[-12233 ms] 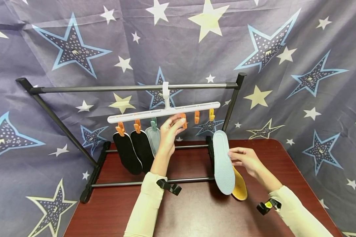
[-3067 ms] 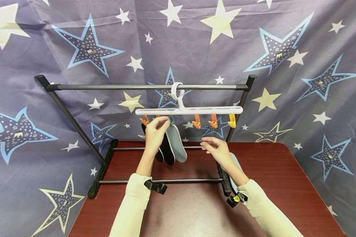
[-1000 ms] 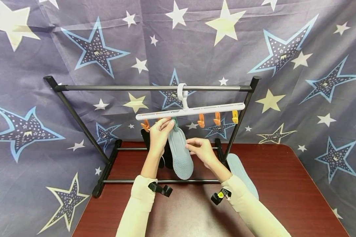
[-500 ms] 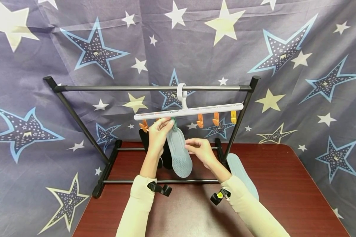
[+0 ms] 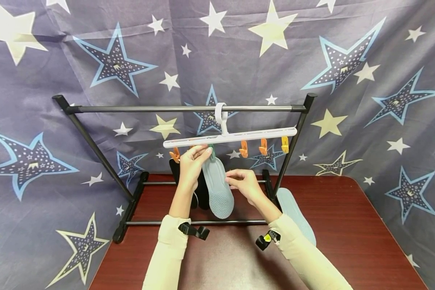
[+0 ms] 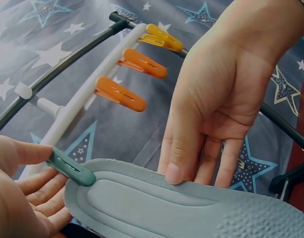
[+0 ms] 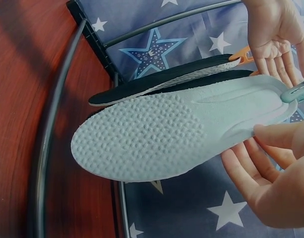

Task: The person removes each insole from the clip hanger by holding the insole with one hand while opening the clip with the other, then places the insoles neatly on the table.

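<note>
In the head view a grey-blue insole (image 5: 220, 193) hangs from a green clip (image 6: 70, 167) under the white hanger (image 5: 239, 136). My left hand (image 5: 191, 167) pinches that clip between thumb and fingers. With thumb and fingertips, my right hand (image 5: 245, 186) pinches the insole's side edge. The right wrist view shows the insole's dimpled heel (image 7: 142, 139) turned toward the camera. Two black insoles (image 7: 162, 79) hang behind it, partly hidden by my left hand. An orange clip (image 5: 175, 154) holds one of them.
The hanger hooks over a black metal rack (image 5: 148, 108). Two orange clips (image 5: 263, 146) and a yellow clip (image 5: 284, 144) hang on its right half, holding nothing. Another light blue insole (image 5: 293, 211) lies on the red-brown table (image 5: 348, 225), partly behind my right arm.
The light blue insole earlier in my right hand now lies on the table. My left hand moved from an orange clip to the green one; my right hand took the hanging insole's edge.
</note>
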Demonstrator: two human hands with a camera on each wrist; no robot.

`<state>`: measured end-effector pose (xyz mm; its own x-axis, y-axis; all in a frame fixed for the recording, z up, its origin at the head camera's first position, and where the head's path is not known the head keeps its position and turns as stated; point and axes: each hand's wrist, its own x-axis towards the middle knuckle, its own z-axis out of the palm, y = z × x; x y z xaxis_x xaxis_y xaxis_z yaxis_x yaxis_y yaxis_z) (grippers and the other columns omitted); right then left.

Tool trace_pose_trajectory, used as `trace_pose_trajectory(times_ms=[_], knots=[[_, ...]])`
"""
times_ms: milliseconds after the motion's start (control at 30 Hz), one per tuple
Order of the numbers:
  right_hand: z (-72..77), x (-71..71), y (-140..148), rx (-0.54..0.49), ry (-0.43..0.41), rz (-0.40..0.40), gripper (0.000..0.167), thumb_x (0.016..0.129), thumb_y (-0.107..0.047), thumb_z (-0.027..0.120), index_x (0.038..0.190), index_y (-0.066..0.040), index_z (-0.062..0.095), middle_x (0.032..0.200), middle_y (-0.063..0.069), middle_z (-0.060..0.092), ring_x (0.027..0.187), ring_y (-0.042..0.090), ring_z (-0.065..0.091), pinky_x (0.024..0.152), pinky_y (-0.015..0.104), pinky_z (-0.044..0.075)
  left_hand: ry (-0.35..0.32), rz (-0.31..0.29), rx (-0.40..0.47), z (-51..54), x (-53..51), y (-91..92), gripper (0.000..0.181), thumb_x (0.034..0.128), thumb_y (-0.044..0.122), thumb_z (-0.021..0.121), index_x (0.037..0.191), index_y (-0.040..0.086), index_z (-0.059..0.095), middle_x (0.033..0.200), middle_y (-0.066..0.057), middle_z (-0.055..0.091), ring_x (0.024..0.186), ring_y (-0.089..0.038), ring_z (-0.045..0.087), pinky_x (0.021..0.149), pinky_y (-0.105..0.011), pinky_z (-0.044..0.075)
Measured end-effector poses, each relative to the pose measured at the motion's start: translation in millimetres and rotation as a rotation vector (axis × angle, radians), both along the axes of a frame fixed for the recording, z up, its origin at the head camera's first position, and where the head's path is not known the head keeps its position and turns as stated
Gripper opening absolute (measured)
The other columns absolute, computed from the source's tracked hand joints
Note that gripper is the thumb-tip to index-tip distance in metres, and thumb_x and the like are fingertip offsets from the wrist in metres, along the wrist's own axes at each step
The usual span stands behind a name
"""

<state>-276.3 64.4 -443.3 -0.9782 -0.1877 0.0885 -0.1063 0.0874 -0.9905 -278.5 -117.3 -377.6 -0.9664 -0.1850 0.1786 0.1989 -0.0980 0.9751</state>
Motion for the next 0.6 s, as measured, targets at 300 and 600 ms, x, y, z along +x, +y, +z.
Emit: trace_pose_trajectory(times_ms=[300, 600], knots=[[1.2, -0.5, -0.6, -0.017, -0.015, 0.032, 0.022, 0.092, 0.001, 0.071, 0.111, 0.01, 0.072, 0.113, 0.026, 0.073, 0.085, 0.014, 0.072, 0.084, 0.048, 0.063, -0.047, -0.012, -0.022, 1.9, -1.5, -3.8, 0.032, 0.0939, 0.012, 0.073, 0.122, -0.002, 0.071, 0.098, 0.006, 0.074, 0.094, -0.001, 0.065, 0.086, -0.014, 0.051], [3.4, -2.6, 3.2, -0.028, -0.054, 0.061, 0.024, 0.092, 0.001, 0.072, 0.113, 0.011, 0.071, 0.11, 0.023, 0.074, 0.084, 0.012, 0.072, 0.08, 0.039, 0.064, -0.033, -0.007, -0.009, 2.2, -2.2, -1.6, 0.034, 0.0929, 0.013, 0.075, 0.121, -0.005, 0.07, 0.09, 0.012, 0.073, 0.088, 0.0, 0.064, 0.08, -0.015, 0.05]])
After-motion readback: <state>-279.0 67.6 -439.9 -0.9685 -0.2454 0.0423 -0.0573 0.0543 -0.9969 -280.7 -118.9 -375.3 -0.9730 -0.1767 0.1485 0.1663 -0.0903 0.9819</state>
